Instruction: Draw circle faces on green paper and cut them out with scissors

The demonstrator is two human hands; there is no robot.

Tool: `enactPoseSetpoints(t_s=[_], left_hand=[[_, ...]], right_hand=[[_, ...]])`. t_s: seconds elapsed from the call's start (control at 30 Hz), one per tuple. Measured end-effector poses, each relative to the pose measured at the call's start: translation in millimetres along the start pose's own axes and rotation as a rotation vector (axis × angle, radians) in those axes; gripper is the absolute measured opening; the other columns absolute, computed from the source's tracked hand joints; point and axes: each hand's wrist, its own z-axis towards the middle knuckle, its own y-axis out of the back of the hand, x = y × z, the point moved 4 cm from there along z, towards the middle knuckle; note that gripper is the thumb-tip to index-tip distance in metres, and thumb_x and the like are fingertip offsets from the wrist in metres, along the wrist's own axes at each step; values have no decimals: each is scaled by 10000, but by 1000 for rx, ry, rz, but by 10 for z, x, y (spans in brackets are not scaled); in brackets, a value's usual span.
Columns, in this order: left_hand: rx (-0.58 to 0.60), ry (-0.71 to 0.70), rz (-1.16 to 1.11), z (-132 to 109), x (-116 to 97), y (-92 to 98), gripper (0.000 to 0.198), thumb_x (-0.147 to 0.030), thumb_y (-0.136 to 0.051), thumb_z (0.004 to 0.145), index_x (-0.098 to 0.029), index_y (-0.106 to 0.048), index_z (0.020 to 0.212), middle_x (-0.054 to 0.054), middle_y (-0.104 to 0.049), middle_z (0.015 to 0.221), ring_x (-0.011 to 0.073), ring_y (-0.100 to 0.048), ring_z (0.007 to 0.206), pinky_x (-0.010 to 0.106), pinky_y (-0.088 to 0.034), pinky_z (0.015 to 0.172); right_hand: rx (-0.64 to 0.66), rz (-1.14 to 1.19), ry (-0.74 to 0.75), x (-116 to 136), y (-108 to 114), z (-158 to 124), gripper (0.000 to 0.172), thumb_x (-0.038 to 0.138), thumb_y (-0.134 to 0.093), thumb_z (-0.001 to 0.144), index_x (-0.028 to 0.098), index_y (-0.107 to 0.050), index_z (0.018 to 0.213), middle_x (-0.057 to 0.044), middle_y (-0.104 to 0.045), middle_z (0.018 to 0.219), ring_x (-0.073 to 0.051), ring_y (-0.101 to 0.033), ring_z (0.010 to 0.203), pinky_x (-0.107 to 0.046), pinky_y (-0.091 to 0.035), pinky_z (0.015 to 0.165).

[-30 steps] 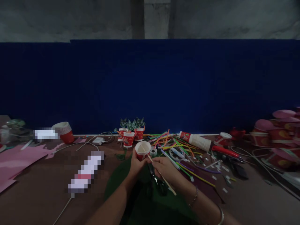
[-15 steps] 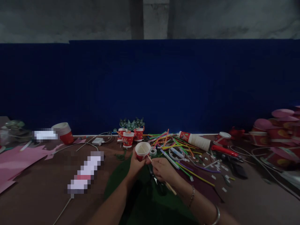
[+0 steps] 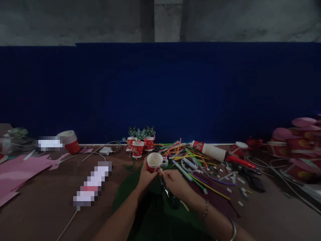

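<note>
My left hand point(image 3: 144, 179) is wrapped round a small red paper cup point(image 3: 154, 160) with a white inside, its mouth tilted towards me. Thin pale lines show inside the cup; I cannot make out whether they are stick or seam. Just to the right, my right hand point(image 3: 177, 183) pinches a thin pale wooden stick point(image 3: 185, 205), whose front end meets the cup's lower side and whose tail shows below the hand. Beneath my hands lie black-handled scissors point(image 3: 167, 193) on a dark green sheet point(image 3: 150, 214). A roll of tape point(image 3: 164, 162) sits right behind the cup.
Red cups with green cut-out animal heads point(image 3: 137, 149) stand at the back. Coloured pipe-cleaner-like strips point(image 3: 185, 155), a toppled cup stack point(image 3: 210, 151) and a red-handled tool point(image 3: 242, 163) lie right. Pink paper point(image 3: 27, 170), a cup stack point(image 3: 70, 142) and a white adapter point(image 3: 105, 151) are left.
My right hand's grip on the stick has shifted slightly, and less of the stick's tail shows below it. The cup stays in my left hand, a little further right in view.
</note>
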Motion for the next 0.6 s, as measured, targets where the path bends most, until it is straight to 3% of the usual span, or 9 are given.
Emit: enactPoseSetpoints(t_s=[0.1, 0.23, 0.33, 0.43, 0.6], left_hand=[[5, 3, 3, 3, 16, 0, 620, -193, -706, 557, -187, -505, 1143, 50, -646, 1003, 194, -619, 903, 311, -484, 817], [-22, 31, -11, -10, -40, 16, 620, -210, -719, 549, -179, -513, 1133, 60, -648, 1020, 207, -614, 935, 319, -478, 828], [-4, 52, -22, -26, -106, 14, 651, -232, -736, 538, -182, -504, 1144, 64, -649, 1027, 217, -618, 933, 334, -481, 826], [-31, 43, 6, -29, -142, 26, 662, -212, -739, 522, -185, -510, 1142, 65, -651, 1022, 222, -620, 924, 344, -482, 824], [-32, -24, 26, -27, -119, 7, 629, -211, -717, 554, -183, -508, 1147, 60, -655, 980, 203, -622, 878, 339, -481, 816]], right_hand=[[5, 55, -57, -15, 0, 0, 241, 296, -465, 775, 166, -462, 572, 67, -342, 446, -60, -276, 407, -199, -187, 404], [40, 356, -282, -29, -24, -5, 200, 312, -417, 797, 160, -540, 756, 110, -265, 351, -54, -172, 302, -198, -113, 355], [77, 486, -327, -12, -19, -8, 249, 364, -425, 787, 159, -546, 859, 136, -223, 351, -47, -117, 284, -186, -74, 342], [90, 486, -315, -39, -17, 0, 262, 381, -454, 774, 152, -559, 846, 135, -246, 336, -47, -130, 272, -182, -75, 331], [31, 185, -182, -69, -11, 39, 199, 292, -466, 798, 145, -568, 712, 87, -361, 376, -54, -272, 328, -185, -175, 365]])
